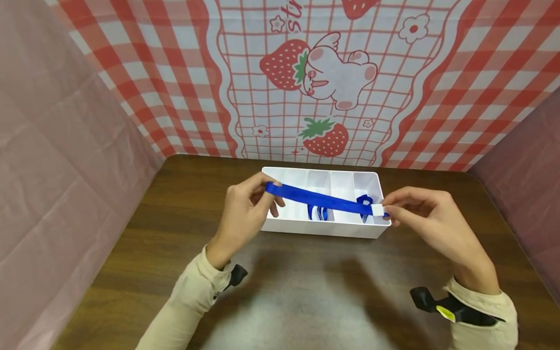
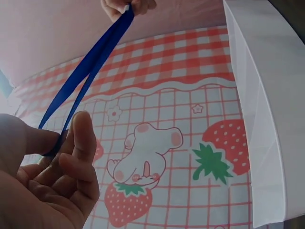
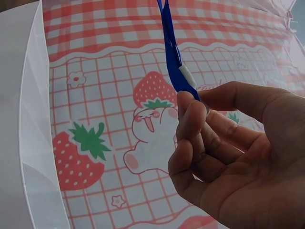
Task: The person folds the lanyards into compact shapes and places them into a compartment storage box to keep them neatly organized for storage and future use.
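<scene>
A blue ribbon strap [image 1: 317, 198] is stretched between my two hands above the white box [image 1: 323, 228]. My left hand [image 1: 245, 209] holds its looped end between thumb and fingers; in the left wrist view the two blue strands [image 2: 90, 71] spread apart toward that hand. At the other end, my right hand [image 1: 430, 218] pinches the strap between thumb and forefinger, right beside a small white piece [image 1: 377, 210] on it. In the right wrist view the same white piece [image 3: 188, 76] lies along the blue band just above the fingertips.
Inside the divided box, a blue-and-white striped item [image 1: 318, 212] lies in a middle compartment and a dark blue looped strap [image 1: 364, 199] in the rightmost one. A brown wooden table [image 1: 297, 291] carries the box. Behind stands a red-and-white strawberry-print cloth [image 1: 245, 97], with pink cloth [image 1: 78, 121] at the sides.
</scene>
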`<state>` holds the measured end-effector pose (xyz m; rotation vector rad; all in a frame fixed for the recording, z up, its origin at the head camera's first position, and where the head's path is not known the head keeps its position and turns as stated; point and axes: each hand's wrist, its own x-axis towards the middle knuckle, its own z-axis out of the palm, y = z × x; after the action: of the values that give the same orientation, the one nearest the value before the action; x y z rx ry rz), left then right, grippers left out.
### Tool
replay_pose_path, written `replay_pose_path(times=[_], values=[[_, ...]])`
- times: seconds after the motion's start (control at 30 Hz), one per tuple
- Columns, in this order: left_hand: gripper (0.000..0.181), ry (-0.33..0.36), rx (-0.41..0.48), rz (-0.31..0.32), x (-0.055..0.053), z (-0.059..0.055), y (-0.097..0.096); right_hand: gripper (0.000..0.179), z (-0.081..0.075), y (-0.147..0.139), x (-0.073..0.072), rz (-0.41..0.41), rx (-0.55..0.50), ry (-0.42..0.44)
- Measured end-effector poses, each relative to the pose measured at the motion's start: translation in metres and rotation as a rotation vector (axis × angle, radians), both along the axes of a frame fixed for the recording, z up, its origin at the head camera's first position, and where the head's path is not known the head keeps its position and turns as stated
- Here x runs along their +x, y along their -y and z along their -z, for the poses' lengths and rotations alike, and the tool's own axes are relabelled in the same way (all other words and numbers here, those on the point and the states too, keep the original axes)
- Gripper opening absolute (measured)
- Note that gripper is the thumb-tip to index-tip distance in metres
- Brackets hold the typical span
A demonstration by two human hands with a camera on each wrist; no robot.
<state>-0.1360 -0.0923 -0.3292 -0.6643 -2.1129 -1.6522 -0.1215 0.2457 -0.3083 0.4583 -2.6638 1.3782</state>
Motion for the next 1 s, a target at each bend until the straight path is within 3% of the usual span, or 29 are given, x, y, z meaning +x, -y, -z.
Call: replay_pose_path(times=[0.13, 0.23, 0.3, 0.5, 0.57, 0.63, 0.73, 0.93, 1.0], values=[[0.010, -0.006, -0.029, -0.016, 0.000, 0.000, 0.000, 0.008, -0.001, -0.001, -0.001, -0.006, -0.015, -0.001], [0.011, 0.019, -0.006, 0.032, -0.001, -0.001, 0.002, 0.008, -0.002, -0.001, -0.001, -0.014, -0.027, 0.001], [0.012, 0.060, 0.033, 0.120, -0.002, -0.002, 0.006, 0.009, -0.002, -0.001, -0.001, -0.018, -0.029, 0.000], [0.010, 0.207, 0.122, 0.490, -0.007, -0.006, 0.024, 0.011, -0.005, -0.004, 0.002, -0.019, -0.054, -0.004], [0.008, 0.212, 0.117, 0.561, -0.007, -0.008, 0.030, 0.011, -0.005, -0.004, 0.004, -0.020, -0.072, -0.005], [0.007, 0.193, 0.103, 0.592, -0.008, -0.010, 0.035, 0.011, -0.007, -0.004, 0.005, -0.014, -0.091, -0.005], [0.013, 0.158, 0.053, 0.580, -0.008, -0.012, 0.041, 0.014, -0.009, -0.003, 0.009, 0.006, -0.099, 0.004], [0.022, 0.118, -0.034, 0.353, -0.009, -0.010, 0.038, 0.013, -0.009, 0.002, 0.012, -0.010, -0.069, -0.029], [0.024, 0.119, -0.038, 0.308, -0.009, -0.009, 0.037, 0.013, -0.005, 0.003, 0.011, -0.016, -0.071, -0.049]])
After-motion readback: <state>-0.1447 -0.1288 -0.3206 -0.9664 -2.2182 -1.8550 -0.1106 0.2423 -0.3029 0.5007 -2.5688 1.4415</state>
